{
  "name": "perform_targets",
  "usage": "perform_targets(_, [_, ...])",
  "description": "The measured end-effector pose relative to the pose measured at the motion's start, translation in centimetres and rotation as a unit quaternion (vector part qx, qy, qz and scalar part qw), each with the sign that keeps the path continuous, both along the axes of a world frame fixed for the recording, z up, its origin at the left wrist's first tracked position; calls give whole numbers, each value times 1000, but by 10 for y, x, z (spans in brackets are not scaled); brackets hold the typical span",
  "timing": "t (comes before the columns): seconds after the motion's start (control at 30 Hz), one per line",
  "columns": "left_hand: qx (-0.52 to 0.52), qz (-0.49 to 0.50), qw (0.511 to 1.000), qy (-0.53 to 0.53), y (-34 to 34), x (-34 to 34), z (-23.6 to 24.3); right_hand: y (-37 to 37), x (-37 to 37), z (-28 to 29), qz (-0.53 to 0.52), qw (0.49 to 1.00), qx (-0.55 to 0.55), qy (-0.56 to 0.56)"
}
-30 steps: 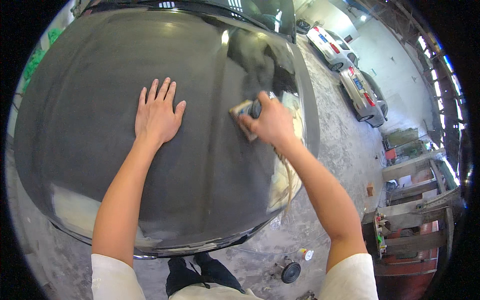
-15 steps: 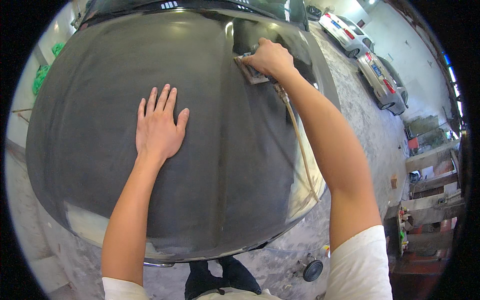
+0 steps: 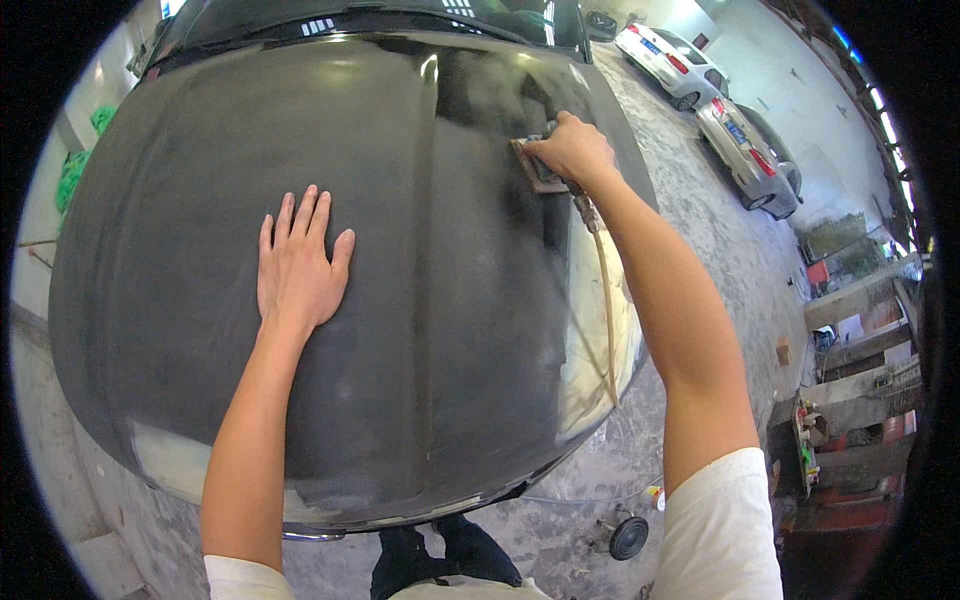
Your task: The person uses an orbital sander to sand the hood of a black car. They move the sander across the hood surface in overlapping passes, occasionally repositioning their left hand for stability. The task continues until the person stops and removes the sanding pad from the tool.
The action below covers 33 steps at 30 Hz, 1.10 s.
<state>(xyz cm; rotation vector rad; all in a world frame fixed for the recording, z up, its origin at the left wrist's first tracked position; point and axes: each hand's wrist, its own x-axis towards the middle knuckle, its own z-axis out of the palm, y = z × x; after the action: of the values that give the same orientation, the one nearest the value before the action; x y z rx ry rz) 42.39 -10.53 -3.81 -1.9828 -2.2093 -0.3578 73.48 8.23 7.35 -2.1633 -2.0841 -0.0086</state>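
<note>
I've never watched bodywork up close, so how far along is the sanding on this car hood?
Most of the hood already looks dull and matte grey, with paler rubbed patches at its front corners. In hand: the right hand presses a sander, fed by a hose, near the hood's far right edge, while the left hand lies flat mid-panel. Darker strips beside the sander seem less worked.

2 parked cars (image 3: 700, 90), green cloth (image 3: 72, 170) nearby
</note>
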Motion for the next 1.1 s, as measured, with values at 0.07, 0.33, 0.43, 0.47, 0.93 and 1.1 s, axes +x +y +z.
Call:
perform_targets(0.07, [11, -4, 1000, -1, 0, 0, 0, 0, 13, -2, -16, 1000, 4, -2])
perform_targets(0.33, [1, -4, 1000, -13, -1, 1, 0, 2, 37, -3, -85, 996, -4, -6])
perform_targets(0.43, [8, -6, 1000, -16, -2, 1, 0, 4, 17, 0, -57, 998, -6, -4])
perform_targets(0.47, [9, -6, 1000, -18, -2, 1, 0, 4, 7, 1, -44, 999, -7, -6])
perform_targets(0.93, [6, -15, 999, -29, -4, -1, 3, -5, -114, 2, 91, 993, 1, 75])
perform_targets(1.1, [7, -11, 1000, -16, -2, -3, 0, 0, -77, -3, 75, 995, 9, 66])
